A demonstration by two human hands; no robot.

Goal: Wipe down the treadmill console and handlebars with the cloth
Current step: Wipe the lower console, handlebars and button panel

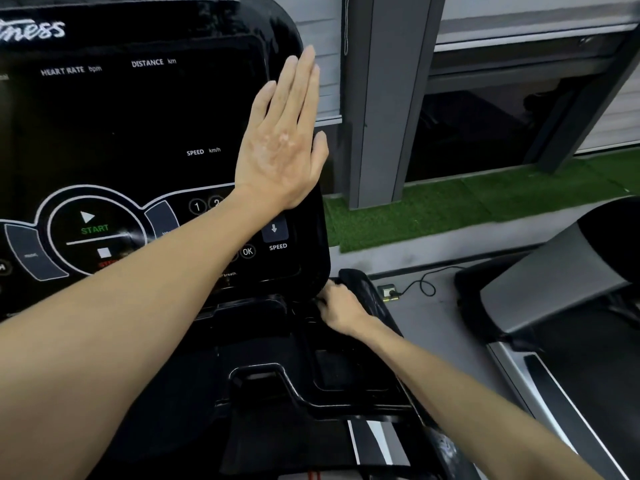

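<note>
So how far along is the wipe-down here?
Done: unclear; the console looks glossy along its top. In hand: the right hand grips what looks like a dark cloth at the console's lower right corner; the left hand lies flat on its right edge. Left: probably the handlebars, not clearly seen.

A grey pillar (381, 98) stands beside a dark window (485, 126), green turf (485, 199) edging the grey floor (433, 323).

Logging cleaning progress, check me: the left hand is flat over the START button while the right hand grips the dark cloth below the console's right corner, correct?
One slip. The head view shows the left hand flat at the right edge of the console, not over the START button, which is uncovered. The right hand does grip the dark cloth below the console's right corner.
</note>
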